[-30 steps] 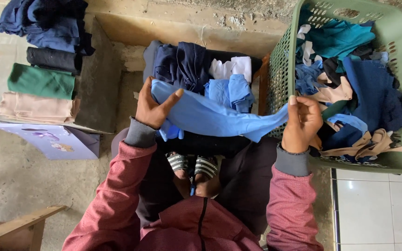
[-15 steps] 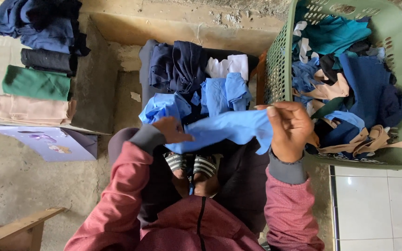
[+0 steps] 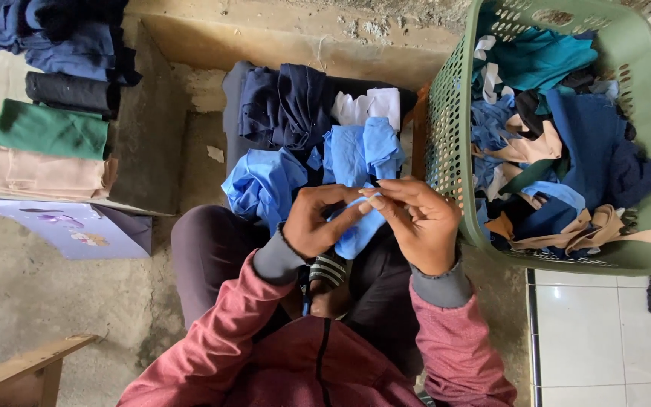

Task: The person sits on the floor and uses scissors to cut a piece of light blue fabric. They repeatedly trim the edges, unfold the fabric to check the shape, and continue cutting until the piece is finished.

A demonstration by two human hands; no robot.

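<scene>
Seen from the head camera looking straight down, the left hand [image 3: 316, 224] and the right hand [image 3: 416, 226] meet over the person's lap, both closed on a light blue cloth [image 3: 357, 230]. The fingers of the left hand are curled around the cloth's near fold, and the fingers of the right hand pinch its upper edge between thumb and forefinger, so neither hand is open; held this close together, the hands seem to be bringing two edges of the piece onto each other. The cloth hangs just above the dark trousers, in front of a heap of loose clothes [image 3: 318, 128] that lies beyond the knees: dark navy pieces at the back, a white piece beside them, and more light blue fabric [image 3: 265, 185] spilling toward the left hand, near enough to be within easy reach. To the right, touching the right knee's side, stands a green plastic laundry basket [image 3: 453, 136], filled with a jumble of teal, blue, tan and dark garments, unfolded and tangled. Well apart on the left, a neat row of folded clothes [image 3: 47, 132] rests on a ledge: blue at the top, then black, green and pale pink, set side by side so each stays flat. Below them lies a lilac box [image 3: 77, 230] on the concrete floor [image 3: 32, 301]. A wooden corner [image 3: 16, 369] shows at the lower left, and white tiles [image 3: 604, 339] at the lower right.
</scene>
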